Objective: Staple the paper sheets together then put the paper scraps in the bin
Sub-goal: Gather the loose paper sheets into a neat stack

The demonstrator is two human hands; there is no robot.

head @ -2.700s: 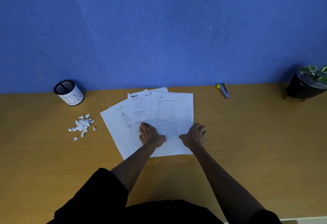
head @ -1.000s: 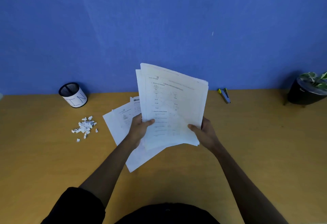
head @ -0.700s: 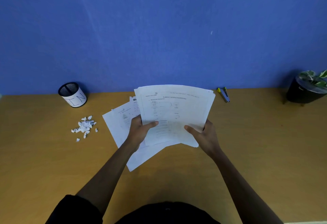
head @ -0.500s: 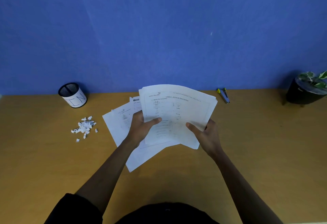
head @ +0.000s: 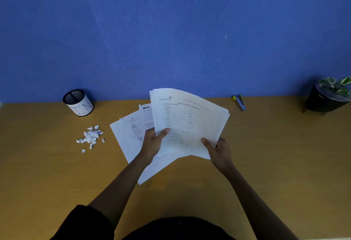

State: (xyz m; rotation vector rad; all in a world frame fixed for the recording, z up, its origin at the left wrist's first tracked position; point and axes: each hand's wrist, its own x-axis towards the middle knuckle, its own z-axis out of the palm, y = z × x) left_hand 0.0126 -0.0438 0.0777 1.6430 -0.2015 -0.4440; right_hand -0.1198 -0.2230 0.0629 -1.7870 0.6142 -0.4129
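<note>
dim, even light | soft shadows | wide-angle bend at edges | slight blur

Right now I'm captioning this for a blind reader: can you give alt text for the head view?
Both hands, left hand and right hand, hold a stack of sheets above a wooden desk; more sheets lie beneath. Paper scraps sit near a mesh bin, a stapler far right.

Both hands hold a sheaf of sheets [head: 190, 122] above the table [head: 266, 154]: the left hand [head: 152, 143] pinches its left edge, thumb on top, and the right hand [head: 218, 149] pinches its lower right corner. More sheets [head: 129, 135] lie flat under the left hand. Scraps [head: 90, 137] lie left of it, with the bin [head: 78, 103] beyond them. A stapler [head: 239, 103] lies beyond the right hand, and a plant pot [head: 326, 97] stands far right.
</note>
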